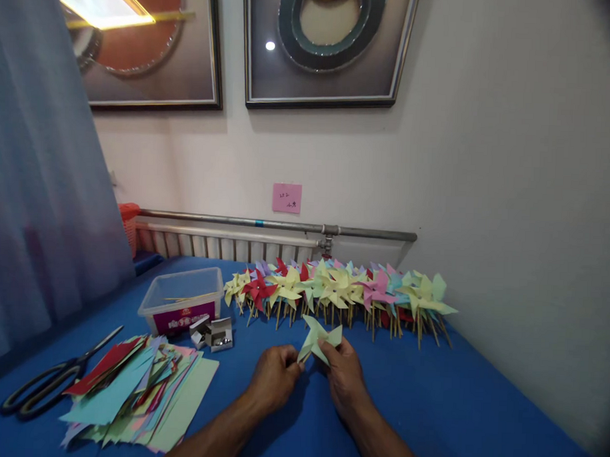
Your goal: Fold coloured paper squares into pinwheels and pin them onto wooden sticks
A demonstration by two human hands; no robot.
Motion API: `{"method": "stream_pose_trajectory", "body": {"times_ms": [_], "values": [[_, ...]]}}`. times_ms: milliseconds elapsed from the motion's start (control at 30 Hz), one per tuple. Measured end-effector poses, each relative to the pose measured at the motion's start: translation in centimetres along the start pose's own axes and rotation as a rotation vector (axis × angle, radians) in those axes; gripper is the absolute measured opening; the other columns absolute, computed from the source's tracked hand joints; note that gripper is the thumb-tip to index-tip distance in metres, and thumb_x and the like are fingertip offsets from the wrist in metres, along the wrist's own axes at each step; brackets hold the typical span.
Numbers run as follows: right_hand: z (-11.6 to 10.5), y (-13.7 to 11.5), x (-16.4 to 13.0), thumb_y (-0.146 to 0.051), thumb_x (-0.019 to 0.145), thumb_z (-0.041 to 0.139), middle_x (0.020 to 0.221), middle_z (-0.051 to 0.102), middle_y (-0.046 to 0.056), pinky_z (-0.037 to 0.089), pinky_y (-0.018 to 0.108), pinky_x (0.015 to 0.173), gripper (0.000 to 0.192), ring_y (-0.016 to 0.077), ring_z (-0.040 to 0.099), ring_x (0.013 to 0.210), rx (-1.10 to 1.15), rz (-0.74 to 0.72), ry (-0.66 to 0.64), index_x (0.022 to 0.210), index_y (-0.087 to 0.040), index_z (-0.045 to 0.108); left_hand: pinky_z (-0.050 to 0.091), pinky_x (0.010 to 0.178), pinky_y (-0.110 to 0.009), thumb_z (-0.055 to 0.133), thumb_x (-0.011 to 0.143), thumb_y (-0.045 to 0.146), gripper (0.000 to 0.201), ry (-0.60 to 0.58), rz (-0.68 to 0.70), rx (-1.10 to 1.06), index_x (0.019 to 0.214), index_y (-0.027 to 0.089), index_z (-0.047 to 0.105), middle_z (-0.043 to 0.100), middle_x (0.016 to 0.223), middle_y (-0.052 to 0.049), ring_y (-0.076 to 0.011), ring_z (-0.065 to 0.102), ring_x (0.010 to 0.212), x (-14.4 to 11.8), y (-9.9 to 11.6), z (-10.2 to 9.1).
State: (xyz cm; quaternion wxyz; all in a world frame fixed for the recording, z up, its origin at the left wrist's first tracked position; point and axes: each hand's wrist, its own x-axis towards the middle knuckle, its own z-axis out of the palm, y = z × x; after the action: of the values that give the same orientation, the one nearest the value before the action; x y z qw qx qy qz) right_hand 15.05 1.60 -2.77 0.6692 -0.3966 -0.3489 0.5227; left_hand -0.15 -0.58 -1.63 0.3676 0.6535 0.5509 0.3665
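Observation:
A pale green paper pinwheel (pixel 311 335) is held up over the table in front of me. My right hand (pixel 347 376) grips it, thumb pressed near its centre and fingers behind. My left hand (pixel 276 376) is closed at the pinwheel's lower left, its fingertips pinching what looks like a thin wooden stick; most of that is hidden by the fingers. Behind the hands stands a dense row of finished pinwheels (pixel 335 289) in yellow, red, pink, green, blue and purple on wooden sticks.
At left lie a pile of coloured paper sheets (pixel 184 397) and black-handled scissors (pixel 62 377). A clear plastic tub (pixel 183 284) holds thin sticks. Beside it are small open boxes (pixel 221 335) with metal pins. A blue cloth (pixel 453 407) covers the table; a pipe (pixel 235 220) runs along the wall.

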Motion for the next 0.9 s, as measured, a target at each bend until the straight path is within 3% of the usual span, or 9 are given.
{"method": "stream_pose_trajectory", "body": {"times_ms": [200, 433, 667, 800, 900], "values": [[-0.5, -0.3, 0.5, -0.036, 0.063, 0.085, 0.081, 0.078, 0.003, 0.057, 0.034, 0.071, 0.036, 0.0263, 0.074, 0.078, 0.001, -0.018, 0.033, 0.093, -0.021, 0.071, 0.033, 0.067, -0.026, 0.061, 0.078, 0.017, 0.011, 0.034, 0.045, 0.194, 0.075, 0.017, 0.072, 0.069, 0.076, -0.001, -0.0163, 0.058, 0.075, -0.5, 0.6, -0.9], [0.0, -0.7, 0.0, -0.038, 0.061, 0.086, 0.085, 0.078, 0.004, 0.056, 0.033, 0.066, 0.040, 0.0255, 0.073, 0.078, 0.007, 0.012, 0.043, 0.092, -0.021, 0.068, 0.031, 0.066, -0.026, 0.061, 0.076, 0.015, 0.012, 0.057, 0.085, 0.301, 0.073, 0.018, 0.072, 0.070, 0.077, -0.002, -0.0168, 0.059, 0.074, -0.9, 0.7, -0.4], [0.4, -1.6, -0.9, -0.060, 0.073, 0.077, 0.091, 0.075, 0.005, 0.056, 0.032, 0.067, 0.043, 0.0225, 0.070, 0.079, -0.030, 0.017, -0.002, 0.089, -0.022, 0.068, 0.032, 0.060, -0.026, 0.060, 0.078, 0.018, 0.010, 0.126, -0.002, 0.121, 0.071, 0.017, 0.068, 0.065, 0.064, 0.000, -0.0155, 0.056, 0.063, 0.1, -0.1, -0.3], [0.1, -1.0, -0.9, -0.063, 0.075, 0.073, 0.076, 0.070, 0.003, 0.051, 0.029, 0.058, 0.043, 0.0183, 0.065, 0.064, -0.145, 0.033, 0.011, 0.083, -0.022, 0.066, 0.032, 0.057, -0.025, 0.061, 0.077, 0.019, 0.011, 0.168, -0.044, -0.003, 0.066, 0.017, 0.063, 0.060, 0.059, 0.001, -0.0138, 0.052, 0.057, 0.7, -0.6, -0.4], [0.2, -0.2, -1.1, -0.059, 0.074, 0.073, 0.065, 0.064, -0.001, 0.041, 0.025, 0.049, 0.039, 0.0144, 0.056, 0.053, -0.304, -0.005, -0.083, 0.075, -0.022, 0.063, 0.031, 0.053, -0.024, 0.062, 0.076, 0.019, 0.012, 0.183, -0.066, -0.103, 0.064, 0.017, 0.060, 0.056, 0.055, 0.003, -0.0123, 0.047, 0.054, 1.0, -0.8, 0.0]]}}
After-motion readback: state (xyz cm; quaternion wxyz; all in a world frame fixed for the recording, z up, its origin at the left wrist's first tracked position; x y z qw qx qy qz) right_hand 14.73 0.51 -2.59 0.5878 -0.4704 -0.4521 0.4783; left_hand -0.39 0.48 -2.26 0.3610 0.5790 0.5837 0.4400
